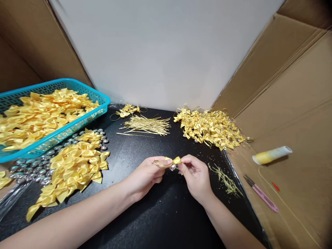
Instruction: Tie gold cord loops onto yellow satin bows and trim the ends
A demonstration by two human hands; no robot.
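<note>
Above the tabletop (155,223), a bow (177,160) stretches left-to-right.

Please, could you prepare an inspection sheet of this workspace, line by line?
Surface: black tabletop, small specks scattered.
Job's things: yellow bow with clear bead and gold loop, held; bows in blue basket, loose bows, beads, gold strips, looped bows.
Clutter: gold trimmings; pink-handled tool.
Hands: left hand and right hand pinch the yellow bow.
Cables: no electrical ones seen; thin cord at right.
Surroundings: cardboard panels at both sides, pale panel behind.
</note>
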